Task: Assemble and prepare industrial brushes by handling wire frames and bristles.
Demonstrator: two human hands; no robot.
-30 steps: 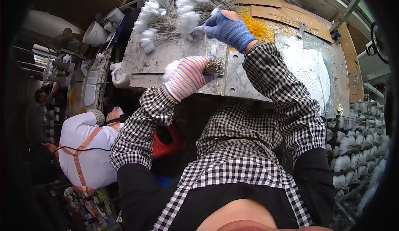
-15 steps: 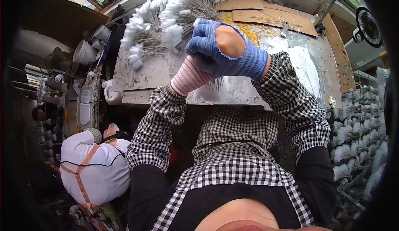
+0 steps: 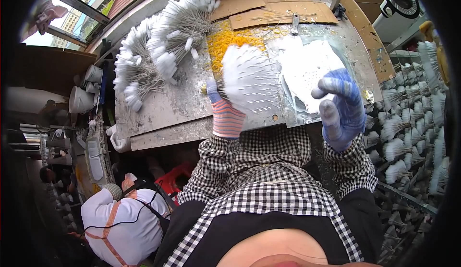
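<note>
A fanned bundle of thin wire stems tipped with white fluff [image 3: 249, 82] was held upright over the near edge of the scratched grey metal worktable [image 3: 163, 108], its gathered base clamped in the left hand [image 3: 223, 111] (gloved, with a striped pink-and-orange cuff). The right hand [image 3: 338, 106], in a blue knitted glove, was raised beside it with fingers spread and nothing gripped, clear of the bundle. The bundle was judged light and springy, the stems stiff enough to stand yet easily bent or splayed, the white tips soft and readily crushed; it would best be taken at the bunched lower ends, where the stems meet, rather than at the fan. Behind it on the table, a scatter of small yellow rings [image 3: 230, 41] was spread, with sheets of white plastic film [image 3: 307, 65] to the right and flattened brown cardboard [image 3: 273, 10] farther back. Larger heaps of similar white-tipped stems [image 3: 158, 55] were piled to the left, near enough for stems to tangle if the fan were swung that way. More finished bundles [image 3: 408, 123] were racked along the right, and another person in a white top [image 3: 120, 219] was bent below the table's left end.
</note>
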